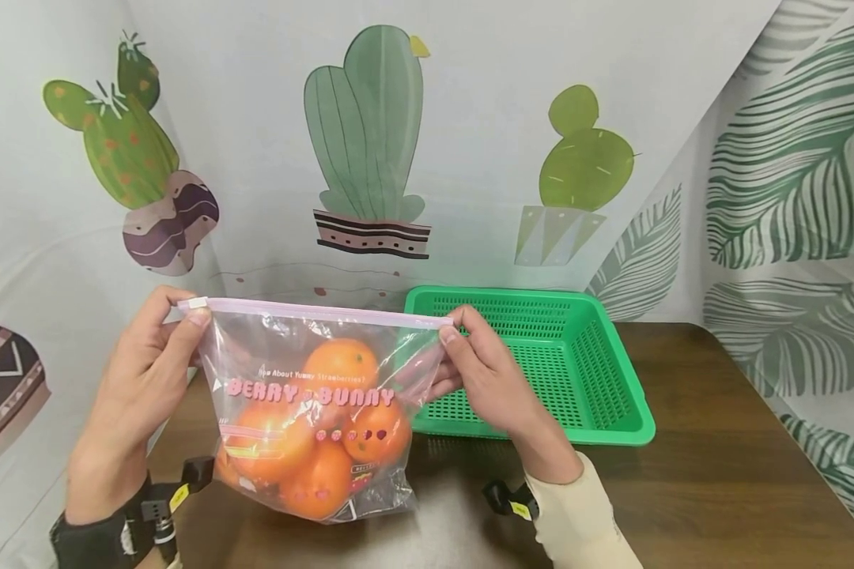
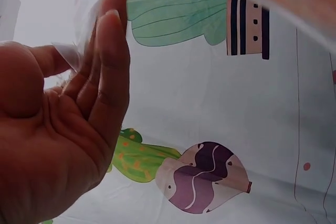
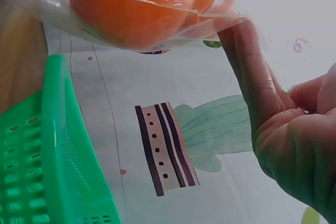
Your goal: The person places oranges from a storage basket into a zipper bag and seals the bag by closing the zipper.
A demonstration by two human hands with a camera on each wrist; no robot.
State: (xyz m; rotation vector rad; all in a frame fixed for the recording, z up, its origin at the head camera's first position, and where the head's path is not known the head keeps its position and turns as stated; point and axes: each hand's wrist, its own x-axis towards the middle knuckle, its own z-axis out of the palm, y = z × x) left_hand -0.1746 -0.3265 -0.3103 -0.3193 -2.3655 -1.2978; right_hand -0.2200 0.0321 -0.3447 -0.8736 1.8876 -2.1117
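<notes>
A clear zip bag (image 1: 270, 340) with pink "Berry Bunny" lettering hangs between my hands, several oranges (image 1: 320, 478) inside it. Its pink zip strip runs straight across the top, and a white slider (image 1: 198, 303) sits at the left end. My left hand (image 1: 142, 363) pinches the top left corner beside the slider. With thumb and forefinger, my right hand (image 1: 484, 367) pinches the top right corner. In the right wrist view the oranges (image 3: 131, 9) show through the plastic above the fingers. The left wrist view has the left hand (image 2: 73, 108) at the bag's edge.
Behind the right hand, a green plastic basket (image 1: 612, 371) stands on the brown wooden table (image 1: 726, 466), with perforated sides and base. A white cloth printed with cacti and leaves (image 1: 484, 142) hangs at the back. Each wrist wears a strapped camera.
</notes>
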